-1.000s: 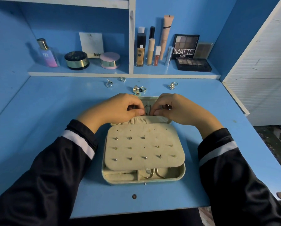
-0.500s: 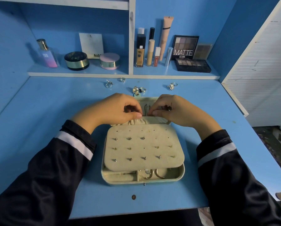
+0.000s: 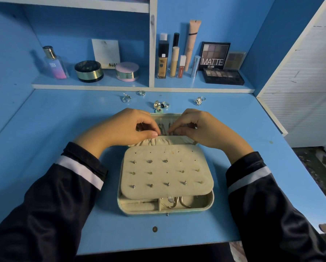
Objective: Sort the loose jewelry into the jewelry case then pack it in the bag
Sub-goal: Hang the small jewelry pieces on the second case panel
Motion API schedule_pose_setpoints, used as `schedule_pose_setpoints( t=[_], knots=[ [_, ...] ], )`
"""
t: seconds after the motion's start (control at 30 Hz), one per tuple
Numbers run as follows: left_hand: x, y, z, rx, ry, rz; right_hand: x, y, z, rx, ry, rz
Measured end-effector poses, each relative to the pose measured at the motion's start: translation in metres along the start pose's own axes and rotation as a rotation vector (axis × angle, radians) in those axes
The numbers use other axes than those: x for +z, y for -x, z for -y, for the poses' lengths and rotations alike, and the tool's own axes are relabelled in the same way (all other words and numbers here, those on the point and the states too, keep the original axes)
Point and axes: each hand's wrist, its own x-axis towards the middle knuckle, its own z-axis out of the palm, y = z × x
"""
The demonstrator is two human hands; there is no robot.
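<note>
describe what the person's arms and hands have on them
Both arms wear long, glossy black sleeves, each with one white band just above the dark cuff: left sleeve, right sleeve. The left hand and right hand are bare, with no gloves; no watch or bracelet shows.

One open jewelry case holds thirteen stud earrings on its pad. Five loose rings lie far on the desk. Two hands work.
</note>
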Motion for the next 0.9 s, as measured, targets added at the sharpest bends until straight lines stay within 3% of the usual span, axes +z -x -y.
schedule_pose_setpoints(
  t=[0.9],
  knots=[
    [0.0090,-0.0017,0.0000,0.005,0.014,-0.024,0.0051,0.0015,0.0015,0.013,0.004,0.019]
  ],
)
